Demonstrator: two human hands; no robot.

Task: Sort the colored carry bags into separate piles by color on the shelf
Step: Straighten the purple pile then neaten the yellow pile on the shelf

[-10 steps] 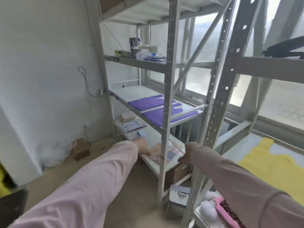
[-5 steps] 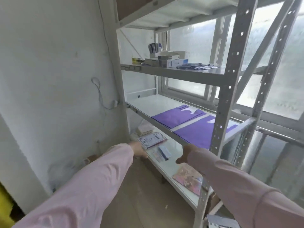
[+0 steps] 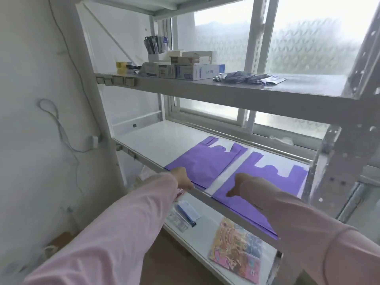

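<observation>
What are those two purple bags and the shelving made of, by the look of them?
Left purple bag and right purple bag: likely thin non-woven fabric or plastic film; matte, lying flat, cleanly cut handles. Blur leaves it open. Shelf upright: painted metal, probably steel; pale grey, punched with rows of holes. Shelf board: smooth, white, slightly glossy; material unclear.

Purple carry bags: 2, namely left bag [image 3: 205, 161] and right bag [image 3: 277, 182]. Hands: 2, namely left hand [image 3: 182, 178] and right hand [image 3: 236, 185]. Colourful printed packet [image 3: 236, 249]: 1. Pen cup [image 3: 154, 56]: 1.

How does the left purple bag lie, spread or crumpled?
Spread flat: the left purple bag lies smooth on the shelf, both handles showing.
</observation>
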